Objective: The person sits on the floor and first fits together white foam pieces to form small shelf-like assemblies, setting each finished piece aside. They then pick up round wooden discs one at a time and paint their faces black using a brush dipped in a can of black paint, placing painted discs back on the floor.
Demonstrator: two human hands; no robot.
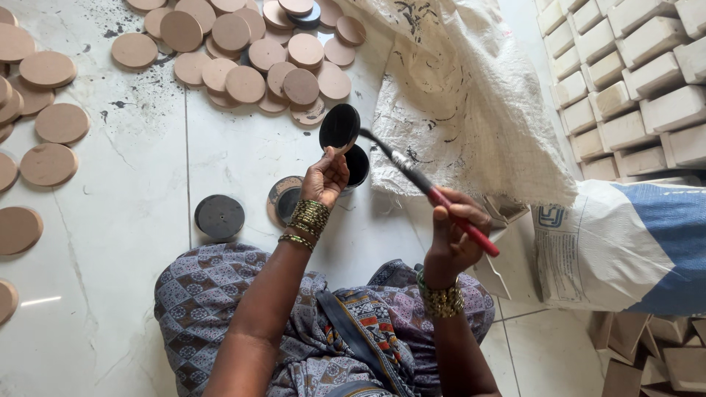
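I am sitting on the pale marble floor (132, 309) and taking the big white woven sack (463, 110) as my landmark. Left of the sack, a large heap of bare brown discs (243, 59) is waiting unpainted, with more brown discs (44, 110) trailing further left, so I judge most of the work is left. Below-left of the sack, only a few dark pieces are lying done: a black disc (219, 215) and a half-blackened one (283, 198) beside the small black paint pot (358, 165). My left hand (325, 176) is pinching the round black disc (340, 126) by its lower edge, fingers closed on it, just left of the sack's edge. My right hand (450, 239) is wrapping fully around the red-handled brush (434, 192), whose dark tip is touching the disc. The sack and a blue-and-white bag (625, 242) are crowding my right side, with stacked white blocks (632, 81) beyond; open floor is lying to my left.
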